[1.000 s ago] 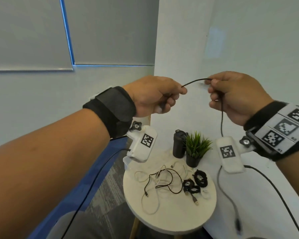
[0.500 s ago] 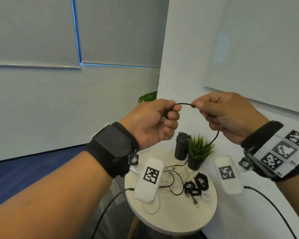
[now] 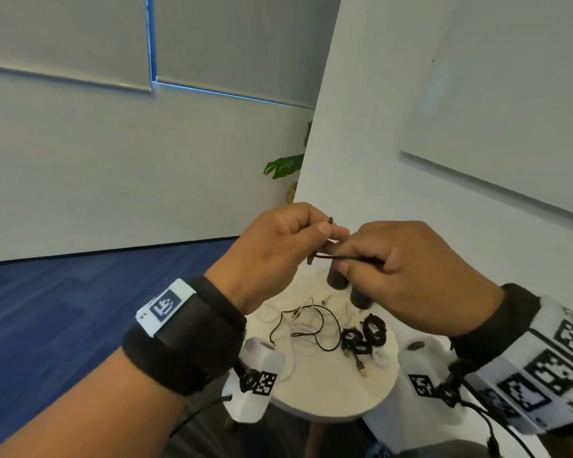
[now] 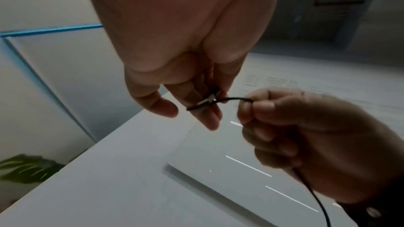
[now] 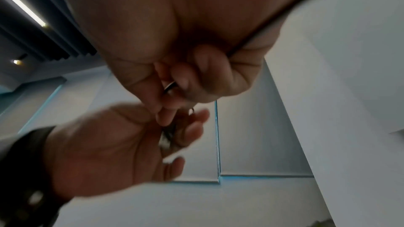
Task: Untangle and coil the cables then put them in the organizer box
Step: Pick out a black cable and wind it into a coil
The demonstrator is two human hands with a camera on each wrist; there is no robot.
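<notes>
A thin black cable [image 3: 344, 257] runs between my two hands above the round white table [image 3: 328, 395]. My left hand [image 3: 331, 231] pinches its plug end, and in the left wrist view a turn of the cable [image 4: 203, 106] lies round the left fingers [image 4: 210, 118]. My right hand [image 3: 348, 259] pinches the same cable [image 4: 231, 99] just beside them. Behind the right hand the cable [image 5: 273, 23] trails down past the wrist. On the table lie a loose black cable [image 3: 325, 325], tangled white cables [image 3: 278, 325] and coiled black cables [image 3: 364, 335]. No organizer box shows.
A dark cylinder [image 3: 336, 280] and a dark plant pot [image 3: 361, 300] stand at the table's far side, partly hidden by my hands. A white wall [image 3: 394, 127] rises right behind the table. Blue floor [image 3: 63, 309] stretches to the left.
My hands have come close together and lower in the view. The free stretch of cable between them has shortened, and a turn of it now lies round my left fingers.
</notes>
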